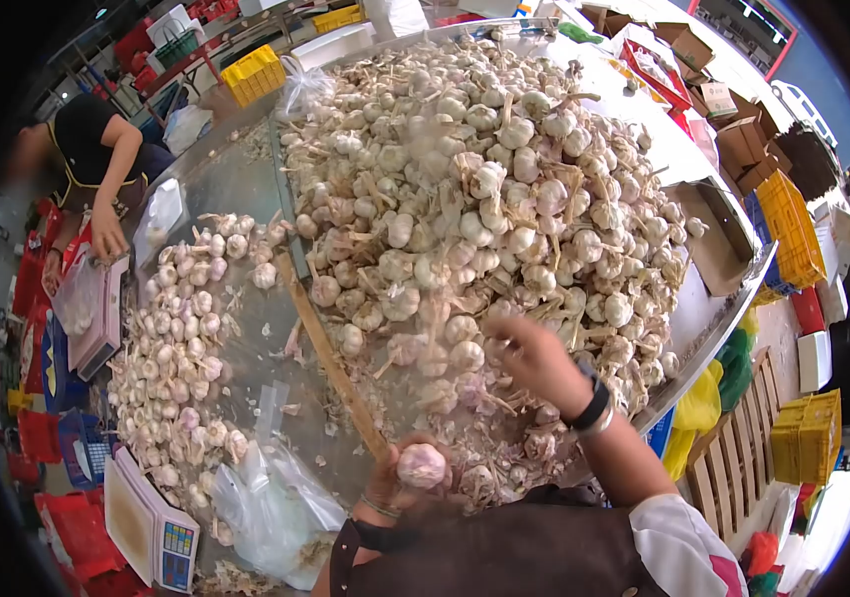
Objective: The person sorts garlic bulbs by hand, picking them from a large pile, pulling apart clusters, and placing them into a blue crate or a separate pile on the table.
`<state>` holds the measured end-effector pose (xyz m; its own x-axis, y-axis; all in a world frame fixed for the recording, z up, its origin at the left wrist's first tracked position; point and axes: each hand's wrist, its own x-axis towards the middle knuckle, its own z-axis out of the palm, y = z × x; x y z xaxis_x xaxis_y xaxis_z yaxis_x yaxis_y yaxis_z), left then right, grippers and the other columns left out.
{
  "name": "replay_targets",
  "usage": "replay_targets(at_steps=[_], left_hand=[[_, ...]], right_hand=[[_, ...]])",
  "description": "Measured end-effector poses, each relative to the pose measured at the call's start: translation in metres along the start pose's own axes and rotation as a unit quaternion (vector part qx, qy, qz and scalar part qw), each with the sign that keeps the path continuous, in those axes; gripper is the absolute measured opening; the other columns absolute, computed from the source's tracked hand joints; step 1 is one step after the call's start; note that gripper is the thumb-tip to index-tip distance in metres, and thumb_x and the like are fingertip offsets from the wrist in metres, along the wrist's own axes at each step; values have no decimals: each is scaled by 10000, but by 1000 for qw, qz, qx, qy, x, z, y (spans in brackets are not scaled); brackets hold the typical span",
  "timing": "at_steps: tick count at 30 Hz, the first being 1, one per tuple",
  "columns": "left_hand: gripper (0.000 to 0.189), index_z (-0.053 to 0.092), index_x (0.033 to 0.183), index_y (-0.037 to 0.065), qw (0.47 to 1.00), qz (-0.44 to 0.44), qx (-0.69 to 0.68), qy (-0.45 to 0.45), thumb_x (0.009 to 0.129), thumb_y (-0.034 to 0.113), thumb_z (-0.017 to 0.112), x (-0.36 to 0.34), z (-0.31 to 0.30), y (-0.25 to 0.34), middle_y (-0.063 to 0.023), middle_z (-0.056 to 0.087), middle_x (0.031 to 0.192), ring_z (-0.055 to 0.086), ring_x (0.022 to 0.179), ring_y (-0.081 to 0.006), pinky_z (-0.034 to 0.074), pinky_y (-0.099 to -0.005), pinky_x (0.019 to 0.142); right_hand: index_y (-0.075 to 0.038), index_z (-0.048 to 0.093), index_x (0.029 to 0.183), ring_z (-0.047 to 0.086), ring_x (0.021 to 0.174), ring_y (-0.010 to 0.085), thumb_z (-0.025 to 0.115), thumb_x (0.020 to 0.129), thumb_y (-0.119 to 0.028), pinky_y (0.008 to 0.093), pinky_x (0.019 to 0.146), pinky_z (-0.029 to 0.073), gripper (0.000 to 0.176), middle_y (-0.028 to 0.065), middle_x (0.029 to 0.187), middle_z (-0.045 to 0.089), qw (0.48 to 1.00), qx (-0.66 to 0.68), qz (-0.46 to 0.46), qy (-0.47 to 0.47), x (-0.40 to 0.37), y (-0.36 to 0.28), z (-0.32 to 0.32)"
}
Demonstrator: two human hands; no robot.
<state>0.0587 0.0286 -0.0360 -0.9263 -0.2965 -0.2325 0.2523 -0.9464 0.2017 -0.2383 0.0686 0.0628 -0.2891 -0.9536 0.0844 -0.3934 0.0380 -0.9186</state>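
Low in front of my body, my left hand (383,488) is closed around a garlic bulb (422,466), its pale, pinkish side facing up. My right hand (541,368), with a dark band and a light bracelet at the wrist, hovers over the near side of a large garlic heap (504,209). Its fingers are bent and smeared by motion. Bulbs in the heap still carry stalks and roots. Loose skins and scraps (484,398) lie between my hands. Left of a wooden strip (335,368), trimmed bulbs (181,338) are spread on the metal table (281,343).
A clear plastic bag (276,507) and a weighing scale (151,522) are at the near left. Across the left edge, another person (96,159) reaches toward a second scale (106,318). An open cardboard box (711,239) rests at the right; yellow crates (808,438) stand beyond.
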Motion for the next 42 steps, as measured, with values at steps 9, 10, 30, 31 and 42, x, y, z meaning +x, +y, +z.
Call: replay_targets(at_steps=[9,10,30,31,42], left_hand=[[623,473,1416,121,998,50,-33,9,886,328,727,-11,18,21,-303,427,1430,603,1125,-476,531,-608,908],[601,467,1421,123,998,54,-14,-11,900,293,712,-8,21,20,-304,426,1430,606,1126,-468,531,-606,909],[927,375,1427,-90,989,-127,49,50,908,665,521,20,36,-13,-175,650,1108,653,996,-307,584,-420,836],[927,375,1427,-90,989,-127,51,51,908,665,521,18,35,-13,-175,650,1108,653,996,-307,584,-420,836],[652,544,1305,46,998,-10,-59,-35,926,576,559,6,22,-11,-247,382,1464,522,1239,-460,578,-551,869]], right_hand=[[-23,472,1304,592,1011,417,752,823,-275,465,858,499,611,252,1153,566,923,-294,37,246,92,44,-25],[-23,472,1298,586,1009,433,752,818,-269,466,871,493,608,255,1150,568,926,-264,67,261,95,43,-25],[-70,521,1338,644,687,233,742,879,-239,338,648,525,538,83,820,673,993,22,27,-113,-18,-11,30],[-69,526,1325,666,781,269,716,891,-269,372,703,532,514,121,887,685,993,-82,47,-77,-4,3,30],[-32,614,1006,657,869,367,732,749,-311,446,771,524,397,196,900,673,952,-286,52,-92,19,16,36]])
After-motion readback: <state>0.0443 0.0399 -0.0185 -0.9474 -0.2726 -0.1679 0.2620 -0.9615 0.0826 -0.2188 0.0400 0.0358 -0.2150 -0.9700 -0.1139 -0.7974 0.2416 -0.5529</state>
